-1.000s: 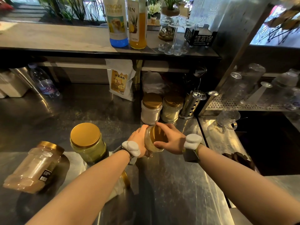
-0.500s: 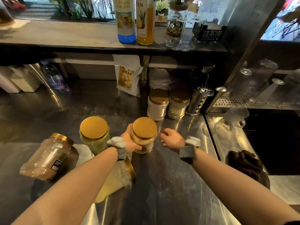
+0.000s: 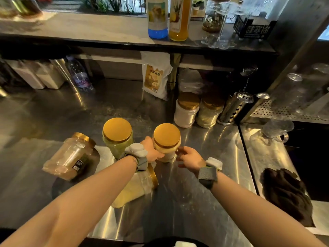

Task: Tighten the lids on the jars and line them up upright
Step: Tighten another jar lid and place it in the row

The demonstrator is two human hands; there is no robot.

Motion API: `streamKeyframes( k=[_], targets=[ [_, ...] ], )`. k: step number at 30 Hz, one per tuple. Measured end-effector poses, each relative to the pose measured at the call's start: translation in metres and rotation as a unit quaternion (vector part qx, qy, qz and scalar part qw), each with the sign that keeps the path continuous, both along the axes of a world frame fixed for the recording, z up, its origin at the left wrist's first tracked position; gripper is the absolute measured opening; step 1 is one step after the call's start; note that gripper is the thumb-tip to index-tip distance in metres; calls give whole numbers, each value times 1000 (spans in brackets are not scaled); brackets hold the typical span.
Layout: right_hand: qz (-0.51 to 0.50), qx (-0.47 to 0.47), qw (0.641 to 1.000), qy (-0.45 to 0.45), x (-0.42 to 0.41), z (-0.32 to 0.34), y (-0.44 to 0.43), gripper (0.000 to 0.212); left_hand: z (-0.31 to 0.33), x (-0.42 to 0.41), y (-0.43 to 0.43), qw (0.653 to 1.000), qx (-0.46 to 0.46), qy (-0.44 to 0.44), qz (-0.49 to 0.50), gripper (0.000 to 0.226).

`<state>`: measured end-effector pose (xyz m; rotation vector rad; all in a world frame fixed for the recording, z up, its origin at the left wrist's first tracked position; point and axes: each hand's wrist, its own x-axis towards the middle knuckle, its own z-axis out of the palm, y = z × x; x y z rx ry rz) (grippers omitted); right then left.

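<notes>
The pale jar (image 3: pixel 166 145) stands upright on the steel counter (image 3: pixel 195 202), centre stage, its gold lid (image 3: pixel 166 134) sitting flat on top. The left hand (image 3: pixel 151 151) wraps around the jar's left side, fingers curled on the body below the lid. The right hand (image 3: pixel 189 158) sits just beside the jar on the right with its fingers loose and holding nothing; motion blur hides whether the tips touch the plastic.

Just left of it is the green jar (image 3: pixel 117 138), upright and lidded, the two near each other but apart. Further left, the brown jar (image 3: pixel 69 155) lies on its side with its lid pointing away. A yellow jar (image 3: pixel 138 186) also lies on its side, mostly hidden under the left forearm, with only its gold rim and part of its body showing.

Two back jars (image 3: pixel 187 109) stand upright side by side, next to a perforated metal holder (image 3: pixel 235 107). Behind them a powder bag (image 3: pixel 154 77) leans against the wall, and a water bottle (image 3: pixel 80 75) stands off to the left. On the upper shelf (image 3: pixel 89 31) two syrup bottles (image 3: pixel 157 16) are cut off at the frame's top. A dark cloth (image 3: pixel 286 193) lies on the right, and the glassware (image 3: pixel 293 82) beyond it is a blur.
</notes>
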<state>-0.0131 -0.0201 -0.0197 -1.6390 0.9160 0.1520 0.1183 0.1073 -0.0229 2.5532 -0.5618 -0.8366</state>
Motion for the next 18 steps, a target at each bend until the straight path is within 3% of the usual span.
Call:
streamKeyframes(
  k=[3,9,13,18],
  targets=[
    [0,31,1000,-7,3,-2,-1,45,1,-1,-5,999,16,-28,28,65],
    [15,81,996,-38,32,-2,0,52,9,11,-13,991,-43,-27,127,39],
    [20,83,995,-42,53,-3,-2,60,12,19,-21,986,-54,-51,152,37],
    [20,92,995,-35,80,0,-10,64,10,41,-41,978,10,-31,204,44]
  ],
)
